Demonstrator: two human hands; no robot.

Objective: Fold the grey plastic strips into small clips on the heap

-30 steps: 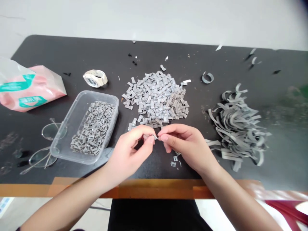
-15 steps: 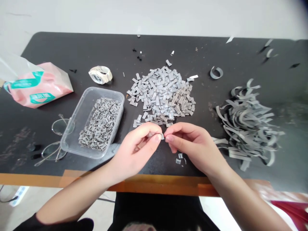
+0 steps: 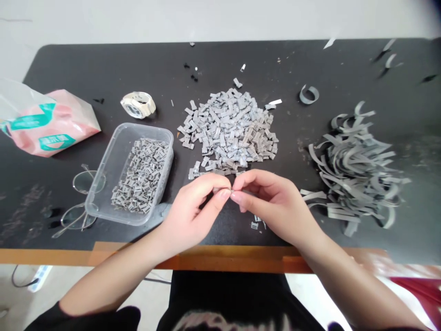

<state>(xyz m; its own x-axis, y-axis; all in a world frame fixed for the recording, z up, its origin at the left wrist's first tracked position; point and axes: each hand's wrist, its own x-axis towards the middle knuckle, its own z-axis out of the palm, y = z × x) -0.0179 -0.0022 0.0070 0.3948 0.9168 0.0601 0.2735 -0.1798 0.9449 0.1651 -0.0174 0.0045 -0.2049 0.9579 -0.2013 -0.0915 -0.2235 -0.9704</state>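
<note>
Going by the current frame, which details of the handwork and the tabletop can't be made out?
- Small piece at the fingertips: head view, mostly covered by the left hand and right hand; its shape, and whether the right grips it, can't be told.
- Watch display: head view, too small to read.
- Pink bag: head view, cut off by the left edge.
- Red object: head view, cut off by the right edge.

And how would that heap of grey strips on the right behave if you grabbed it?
The strips are probably light and bendy, as they look thin and many curl. The heap would likely lift as a loose tangle, perhaps shedding a few, since they cross over each other.
</note>
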